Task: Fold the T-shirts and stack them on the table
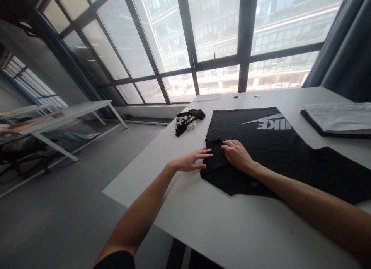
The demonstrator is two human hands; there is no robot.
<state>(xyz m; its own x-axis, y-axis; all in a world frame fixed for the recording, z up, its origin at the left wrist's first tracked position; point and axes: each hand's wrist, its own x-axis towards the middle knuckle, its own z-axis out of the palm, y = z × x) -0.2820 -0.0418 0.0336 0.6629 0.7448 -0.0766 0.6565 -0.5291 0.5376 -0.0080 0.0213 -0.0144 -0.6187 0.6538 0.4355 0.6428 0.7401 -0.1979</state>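
A black T-shirt (278,153) lies spread on the white table, its pale NIKE print upside down near the far edge. My left hand (193,160) is at the shirt's left edge, fingers stretched out and apart, the fingertips over the cloth. Just to the right, my right hand (236,153) rests palm down on the shirt near a small fold, its fingers extended. Neither hand grips anything that I can see.
A crumpled black garment (188,120) with white and yellow print lies beyond my left hand. Folded white and black cloth (339,118) sits at the right. The white table's (139,180) left edge borders the floor. Another person's arm (17,128) shows at a far-left table.
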